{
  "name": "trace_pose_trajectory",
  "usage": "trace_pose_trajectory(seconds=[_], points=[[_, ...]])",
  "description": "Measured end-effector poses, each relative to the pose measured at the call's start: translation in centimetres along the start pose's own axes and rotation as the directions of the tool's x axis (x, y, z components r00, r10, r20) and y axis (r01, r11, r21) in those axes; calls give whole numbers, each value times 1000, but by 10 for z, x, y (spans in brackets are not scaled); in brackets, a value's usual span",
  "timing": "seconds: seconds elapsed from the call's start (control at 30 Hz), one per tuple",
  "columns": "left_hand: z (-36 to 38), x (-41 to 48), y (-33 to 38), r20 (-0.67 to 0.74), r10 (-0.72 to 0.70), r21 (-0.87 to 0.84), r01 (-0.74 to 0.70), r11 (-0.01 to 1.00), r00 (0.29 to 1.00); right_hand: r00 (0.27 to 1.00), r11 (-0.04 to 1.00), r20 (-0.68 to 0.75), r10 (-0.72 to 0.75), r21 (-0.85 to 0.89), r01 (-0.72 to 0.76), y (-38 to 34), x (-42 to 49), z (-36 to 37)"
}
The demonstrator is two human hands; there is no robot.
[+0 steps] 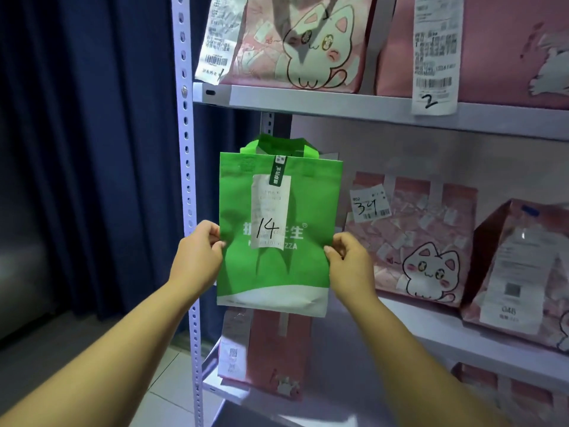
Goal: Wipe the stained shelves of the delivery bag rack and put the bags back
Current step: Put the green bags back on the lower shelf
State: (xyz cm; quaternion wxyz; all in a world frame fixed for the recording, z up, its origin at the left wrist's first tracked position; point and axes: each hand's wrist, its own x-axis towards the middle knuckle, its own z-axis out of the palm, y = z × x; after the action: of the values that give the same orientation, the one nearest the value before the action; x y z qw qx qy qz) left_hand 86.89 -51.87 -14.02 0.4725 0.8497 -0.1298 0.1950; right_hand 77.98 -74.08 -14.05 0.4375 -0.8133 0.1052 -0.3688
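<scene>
Dark blue curtain (92, 149) hangs at nine o'clock, beside the rack's perforated upright (187, 180). At the centre we hold a green bag (277, 266) marked 14, upright in the air before the left end of the middle shelf (431, 328). Our left hand (197, 254) pinches its left edge and our right hand (348, 260) pinches its right edge. Pink cat bags (425, 241) stand on that shelf at three o'clock, and more pink bags (308, 41) stand at twelve on the upper shelf (338, 106).

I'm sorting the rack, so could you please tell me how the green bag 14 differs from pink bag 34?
The green bag has white lettering; the pink bag shows a cartoon cat. The green bag is held up, the left hand and right hand pinching its sides; the pink bag stands on the shelf. Both carry a receipt with a handwritten number.
</scene>
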Motion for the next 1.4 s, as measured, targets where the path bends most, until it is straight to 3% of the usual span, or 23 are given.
trace_pose_trajectory(seconds=[0.4, 0.87, 1.17, 1.4], points=[[45, 47, -16, 44, 68, -155, -60, 986, 997, 995, 995, 4, 95, 13, -95, 25, 30, 24], [61, 85, -45, 147, 88, -220, -55, 974, 985, 977, 967, -143, 158, -178, -183, 17, 45, 56], [53, 76, -46, 70, 151, -270, -127, 954, 986, 954, 972, -220, 202, -77, -224, 10, 24, 42], [31, 40, -38, 83, 224, -348, -183, 920, 971, 954, 987, -260, 146, -33, -160, -7, -13, 28]])
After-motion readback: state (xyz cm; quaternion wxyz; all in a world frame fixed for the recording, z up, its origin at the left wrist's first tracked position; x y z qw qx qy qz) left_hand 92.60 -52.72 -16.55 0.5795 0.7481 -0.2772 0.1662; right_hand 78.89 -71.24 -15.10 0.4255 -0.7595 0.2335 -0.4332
